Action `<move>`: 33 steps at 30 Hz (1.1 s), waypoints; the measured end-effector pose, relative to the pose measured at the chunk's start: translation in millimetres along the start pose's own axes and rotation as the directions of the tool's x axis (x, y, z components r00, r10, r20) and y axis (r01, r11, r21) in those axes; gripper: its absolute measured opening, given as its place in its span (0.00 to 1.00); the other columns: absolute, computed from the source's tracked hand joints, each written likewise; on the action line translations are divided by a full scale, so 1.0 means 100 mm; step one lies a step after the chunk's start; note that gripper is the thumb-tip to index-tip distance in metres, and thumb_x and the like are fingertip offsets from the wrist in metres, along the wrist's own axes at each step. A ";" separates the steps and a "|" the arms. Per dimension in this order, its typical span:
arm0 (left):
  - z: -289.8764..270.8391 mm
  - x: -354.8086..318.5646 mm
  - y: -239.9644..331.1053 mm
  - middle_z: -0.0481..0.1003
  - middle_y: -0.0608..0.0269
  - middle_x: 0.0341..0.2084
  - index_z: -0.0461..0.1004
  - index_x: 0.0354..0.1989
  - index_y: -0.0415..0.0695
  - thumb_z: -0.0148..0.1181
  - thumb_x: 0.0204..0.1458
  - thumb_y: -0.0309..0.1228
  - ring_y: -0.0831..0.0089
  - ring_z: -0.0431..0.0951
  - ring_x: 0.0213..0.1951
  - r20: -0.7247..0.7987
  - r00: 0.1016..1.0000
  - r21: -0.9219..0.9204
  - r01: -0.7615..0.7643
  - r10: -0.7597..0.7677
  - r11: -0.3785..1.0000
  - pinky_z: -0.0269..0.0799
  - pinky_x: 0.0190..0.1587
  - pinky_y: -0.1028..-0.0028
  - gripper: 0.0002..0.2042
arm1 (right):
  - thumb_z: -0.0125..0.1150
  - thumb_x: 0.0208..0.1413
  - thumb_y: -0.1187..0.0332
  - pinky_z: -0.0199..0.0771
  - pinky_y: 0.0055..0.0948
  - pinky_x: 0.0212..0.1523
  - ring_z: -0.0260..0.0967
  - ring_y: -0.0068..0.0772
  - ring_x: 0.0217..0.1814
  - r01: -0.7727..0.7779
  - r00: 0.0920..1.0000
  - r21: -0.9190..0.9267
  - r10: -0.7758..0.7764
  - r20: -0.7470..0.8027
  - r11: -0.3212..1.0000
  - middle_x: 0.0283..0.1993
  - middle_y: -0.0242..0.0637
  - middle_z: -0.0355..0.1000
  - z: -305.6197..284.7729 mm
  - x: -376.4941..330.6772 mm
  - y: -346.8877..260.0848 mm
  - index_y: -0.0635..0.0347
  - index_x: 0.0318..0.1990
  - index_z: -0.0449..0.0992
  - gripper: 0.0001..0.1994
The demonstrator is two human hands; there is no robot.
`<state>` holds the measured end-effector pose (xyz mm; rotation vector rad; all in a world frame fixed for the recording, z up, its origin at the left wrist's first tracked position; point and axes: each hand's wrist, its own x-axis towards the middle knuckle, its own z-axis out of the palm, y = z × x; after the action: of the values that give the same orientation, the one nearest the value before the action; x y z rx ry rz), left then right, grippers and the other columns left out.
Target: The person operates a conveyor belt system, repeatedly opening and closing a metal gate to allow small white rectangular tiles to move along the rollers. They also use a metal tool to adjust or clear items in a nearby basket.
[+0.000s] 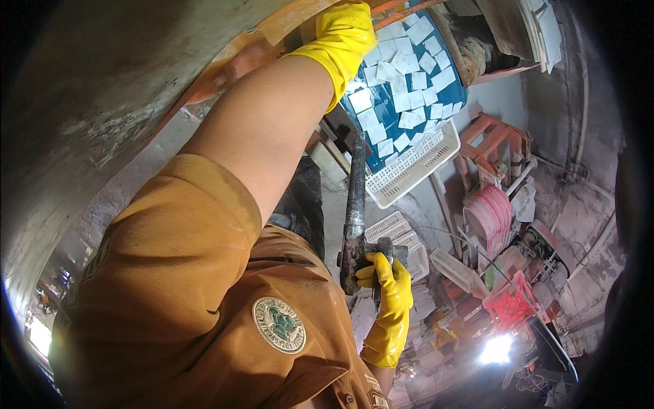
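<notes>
My left hand (343, 31), in a yellow rubber glove, reaches to the top edge of the view beside orange bars (398, 15). Its fingers look curled, but what they hold is hidden. Lower down, my right hand (388, 300), also gloved in yellow, has its fingers closed round the joint of a dark metal pipe lever (355, 187). That lever runs upward from a thick, worn fitting. Beyond it, many thin white square pieces (404, 63) lie spread over a blue board (381, 109).
A white perforated plastic basket (415, 170) is under the blue board's edge. Farther right are an orange metal frame (492, 140), a pink ribbed roll (489, 217) and a red crate (509, 301). A large grey curved surface (102, 82) fills the left. A bright lamp (496, 349) glows low right.
</notes>
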<state>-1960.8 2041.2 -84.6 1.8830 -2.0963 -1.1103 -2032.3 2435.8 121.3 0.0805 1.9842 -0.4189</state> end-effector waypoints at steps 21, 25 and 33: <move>0.10 0.11 -0.05 0.81 0.44 0.51 0.81 0.54 0.43 0.63 0.58 0.40 0.49 0.81 0.56 -0.133 0.991 0.067 0.020 -0.011 0.998 0.75 0.57 0.56 0.19 | 0.68 0.61 0.55 0.78 0.30 0.39 0.79 0.35 0.32 -0.020 1.000 0.009 0.020 0.020 1.000 0.33 0.45 0.82 0.05 0.04 -0.02 0.72 0.47 0.79 0.22; -0.01 0.02 0.03 0.80 0.43 0.52 0.79 0.57 0.43 0.68 0.54 0.43 0.47 0.79 0.57 -0.063 0.998 0.091 0.000 0.006 0.996 0.73 0.59 0.54 0.25 | 0.68 0.61 0.55 0.78 0.30 0.40 0.79 0.34 0.33 -0.025 0.999 0.013 0.025 0.028 1.000 0.33 0.45 0.82 0.06 0.05 0.01 0.72 0.48 0.79 0.23; -0.07 0.05 -0.02 0.80 0.44 0.51 0.79 0.57 0.43 0.70 0.52 0.46 0.46 0.80 0.56 -0.025 0.998 0.134 -0.046 0.050 0.990 0.75 0.55 0.52 0.27 | 0.75 0.56 0.62 0.76 0.28 0.43 0.78 0.27 0.37 0.012 0.964 -0.046 0.001 0.265 0.999 0.36 0.42 0.82 -0.21 0.07 0.13 0.65 0.50 0.81 0.19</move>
<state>-1956.8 2033.9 -82.5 1.8815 -2.2388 -0.9497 -2050.8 2454.2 119.5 -0.0110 1.7294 -0.3660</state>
